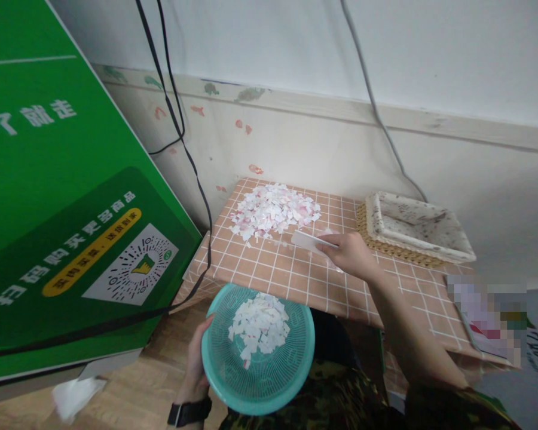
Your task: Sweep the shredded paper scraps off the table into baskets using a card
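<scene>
My left hand (196,364) grips the left rim of a round teal plastic colander (302,358), held just below the table's front edge. A heap of torn white paper scraps (260,325) lies in it. Over the tabletop, my right hand (352,254) is closed on a flat white card-like piece (303,240), which points left and sits close to the cloth. A few pinkish-white scraps show under and around that piece. Farther back and to the left spreads a larger pile of white and pink paper scraps (273,209).
A brown checked cloth (269,269) covers the table. At its right stands a wicker basket (430,230) with a patterned lining. A tall green panel (72,179) rises on the left, with a black cable (192,161) hanging beside it. A white wall is behind.
</scene>
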The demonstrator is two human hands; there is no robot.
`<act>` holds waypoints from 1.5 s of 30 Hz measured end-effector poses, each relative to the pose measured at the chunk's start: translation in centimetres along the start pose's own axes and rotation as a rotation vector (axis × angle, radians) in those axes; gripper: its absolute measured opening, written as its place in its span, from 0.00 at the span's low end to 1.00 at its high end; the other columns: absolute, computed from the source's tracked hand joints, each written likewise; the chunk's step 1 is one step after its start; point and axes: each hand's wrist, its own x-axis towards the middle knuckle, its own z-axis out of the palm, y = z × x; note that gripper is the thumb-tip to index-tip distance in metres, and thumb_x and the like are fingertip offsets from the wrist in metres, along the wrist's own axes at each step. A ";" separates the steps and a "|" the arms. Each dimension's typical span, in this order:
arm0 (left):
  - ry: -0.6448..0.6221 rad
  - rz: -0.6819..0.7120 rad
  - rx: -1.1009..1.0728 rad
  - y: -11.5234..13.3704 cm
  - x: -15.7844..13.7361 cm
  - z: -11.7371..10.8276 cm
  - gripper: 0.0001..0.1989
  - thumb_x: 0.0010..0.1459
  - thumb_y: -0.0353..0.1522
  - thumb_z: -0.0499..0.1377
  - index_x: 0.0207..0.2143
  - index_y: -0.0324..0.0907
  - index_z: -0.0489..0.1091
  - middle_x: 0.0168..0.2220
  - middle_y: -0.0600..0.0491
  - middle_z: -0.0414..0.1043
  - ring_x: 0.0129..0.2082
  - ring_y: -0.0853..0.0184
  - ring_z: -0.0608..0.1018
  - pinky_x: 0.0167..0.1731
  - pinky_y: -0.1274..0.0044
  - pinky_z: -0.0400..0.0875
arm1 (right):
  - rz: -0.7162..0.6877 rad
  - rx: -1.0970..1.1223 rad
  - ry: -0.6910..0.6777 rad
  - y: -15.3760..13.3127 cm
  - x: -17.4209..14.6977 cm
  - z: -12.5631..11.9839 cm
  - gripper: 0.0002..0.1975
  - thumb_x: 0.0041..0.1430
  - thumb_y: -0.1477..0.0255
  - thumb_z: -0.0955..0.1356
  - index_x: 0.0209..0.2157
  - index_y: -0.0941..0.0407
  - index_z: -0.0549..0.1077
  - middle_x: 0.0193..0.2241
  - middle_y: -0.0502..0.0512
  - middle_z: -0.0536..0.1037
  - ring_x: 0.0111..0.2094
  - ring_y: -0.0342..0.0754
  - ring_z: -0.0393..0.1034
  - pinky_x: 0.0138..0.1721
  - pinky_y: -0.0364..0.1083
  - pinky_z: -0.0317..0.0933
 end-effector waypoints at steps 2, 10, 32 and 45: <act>0.009 0.001 -0.011 0.0 0.0 -0.1 0.05 0.48 0.31 0.63 0.28 0.38 0.76 0.24 0.50 0.79 0.22 0.62 0.79 0.28 0.71 0.75 | 0.046 0.006 0.071 0.4 -0.7 -0.2 0.14 0.59 0.66 0.63 0.40 0.51 0.80 0.28 0.53 0.81 0.26 0.49 0.73 0.28 0.44 0.58; -0.021 -0.008 -0.019 -0.1 0.2 -0.3 0.06 0.47 0.31 0.63 0.30 0.38 0.76 0.24 0.51 0.78 0.24 0.63 0.79 0.30 0.72 0.74 | 0.153 -0.004 0.205 1.3 -0.9 -0.2 0.16 0.59 0.66 0.63 0.40 0.53 0.80 0.26 0.53 0.80 0.26 0.50 0.73 0.26 0.44 0.57; 0.039 -0.010 -0.008 0.1 0.1 0.0 0.04 0.48 0.30 0.62 0.26 0.37 0.75 0.22 0.50 0.78 0.21 0.62 0.78 0.28 0.71 0.75 | 0.377 0.377 0.440 -3.4 -3.0 5.6 0.17 0.56 0.61 0.65 0.36 0.58 0.80 0.24 0.54 0.79 0.24 0.49 0.70 0.24 0.44 0.58; -0.040 -0.041 -0.042 -0.2 0.5 -0.4 0.06 0.47 0.32 0.64 0.28 0.38 0.76 0.24 0.51 0.79 0.23 0.63 0.78 0.30 0.72 0.74 | 0.488 0.500 0.480 -5.1 -3.6 9.4 0.17 0.56 0.61 0.65 0.35 0.58 0.79 0.26 0.54 0.79 0.25 0.48 0.70 0.26 0.44 0.59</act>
